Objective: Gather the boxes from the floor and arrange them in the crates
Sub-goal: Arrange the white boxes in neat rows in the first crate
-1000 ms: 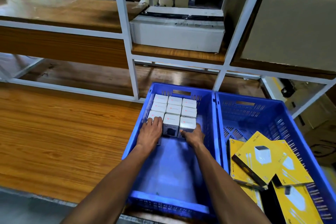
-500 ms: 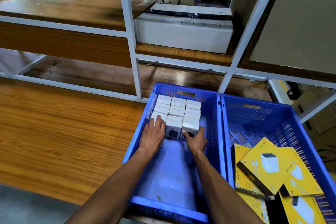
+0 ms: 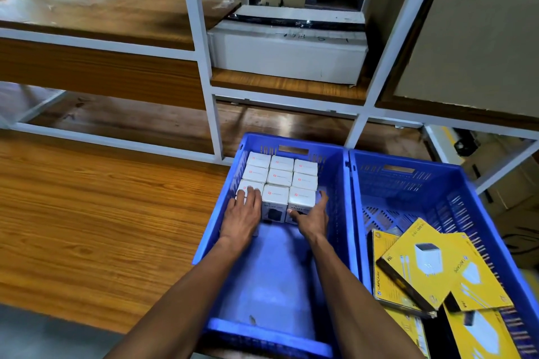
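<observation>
Head view only. Both hands down inside the left blue crate [image 3: 271,326], at the near row of the small white boxes [image 3: 278,176], stacked three across against the far wall. Left hand [image 3: 244,213] lying flat over the near-left box, fingers straight and spread on its top, pressing rather than gripping. Right hand [image 3: 312,217] cupped round the near-right box [image 3: 302,201], thumb on the front face, fingers along the right side, holding it lightly in line. Near half of that crate's floor bare. Right blue crate [image 3: 408,186] touching the first along their shared wall, holding flat yellow boxes [image 3: 431,265] lying loose and overlapped, not squared up. Both crates set on a wooden table [image 3: 96,227], a white-framed shelf unit [image 3: 204,67] behind it.

Against a second ago: left fingers crept further up onto the box top, right hand swung from the front of the row round to its side, thumb staying in front. Row tighter against the block behind it. Camera drifted too, so some of the apparent shift down to that.

Judged from this: squaring-off of the last-placed row nearly done, white block neat, room left in front for more rows. Floor not in view, so no telling how many boxes remain to gather. Yellow boxes likely needing straightening later.
</observation>
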Motion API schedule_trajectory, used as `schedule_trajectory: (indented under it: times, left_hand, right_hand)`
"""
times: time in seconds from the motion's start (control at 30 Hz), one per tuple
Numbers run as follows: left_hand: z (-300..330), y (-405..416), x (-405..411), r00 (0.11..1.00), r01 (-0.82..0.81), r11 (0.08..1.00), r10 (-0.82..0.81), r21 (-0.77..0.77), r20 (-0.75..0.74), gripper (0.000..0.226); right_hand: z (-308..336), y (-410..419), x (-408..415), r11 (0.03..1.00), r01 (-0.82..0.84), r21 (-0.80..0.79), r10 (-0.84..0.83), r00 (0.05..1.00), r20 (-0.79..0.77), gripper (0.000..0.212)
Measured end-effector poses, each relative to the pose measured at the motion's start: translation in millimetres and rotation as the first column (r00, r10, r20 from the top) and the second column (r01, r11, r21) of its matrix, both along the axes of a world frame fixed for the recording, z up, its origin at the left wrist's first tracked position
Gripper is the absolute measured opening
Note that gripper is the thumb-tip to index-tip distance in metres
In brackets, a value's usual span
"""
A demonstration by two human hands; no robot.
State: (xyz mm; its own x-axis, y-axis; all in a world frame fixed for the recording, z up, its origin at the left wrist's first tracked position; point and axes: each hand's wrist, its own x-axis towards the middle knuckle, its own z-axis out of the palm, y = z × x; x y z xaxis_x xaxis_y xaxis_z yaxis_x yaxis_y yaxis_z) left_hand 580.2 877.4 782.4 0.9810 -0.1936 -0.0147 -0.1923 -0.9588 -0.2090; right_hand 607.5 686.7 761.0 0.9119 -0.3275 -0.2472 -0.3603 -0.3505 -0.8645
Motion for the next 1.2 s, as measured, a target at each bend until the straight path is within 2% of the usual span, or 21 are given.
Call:
schedule_trajectory:
  times: [0.07, 0.17, 0.4, 0.8, 1.2]
  left_hand:
    - [0.2, 0.4, -0.7, 1.0, 0.001, 1.0, -0.001, 0.006, -0.012, 0.083]
    - [5.2, 0.7, -4.0, 0.999, 0.029, 0.999, -0.029, 0.02, -0.033, 0.087]
    - [-3.9, 1.0, -3.5, 0.997, 0.057, 0.996, -0.053, 0.065, -0.055, 0.054]
    - [-7.9, -2.4, -1.2, 0.997, 0.066, 0.991, -0.061, 0.119, -0.043, 0.062]
    - [-2.8, 3.6, -6.4, 0.994, 0.075, 0.99, -0.065, 0.122, -0.083, 0.077]
  right_hand:
    - [-5.3, -0.5, 3.3, 0.999, -0.024, -0.024, 0.025, 0.999, 0.023, 0.118]
    - [-20.5, -4.8, 11.1, 0.999, -0.026, -0.042, 0.028, 0.999, 0.042, 0.121]
    - [-10.8, -4.1, 6.5, 0.995, -0.079, 0.056, 0.075, 0.994, 0.077, 0.114]
    - [-15.5, -12.4, 9.7, 0.984, -0.111, 0.143, 0.102, 0.992, 0.069, 0.11]
    - [-13.0, -4.8, 5.6, 0.998, -0.064, 0.016, 0.065, 0.997, -0.043, 0.106]
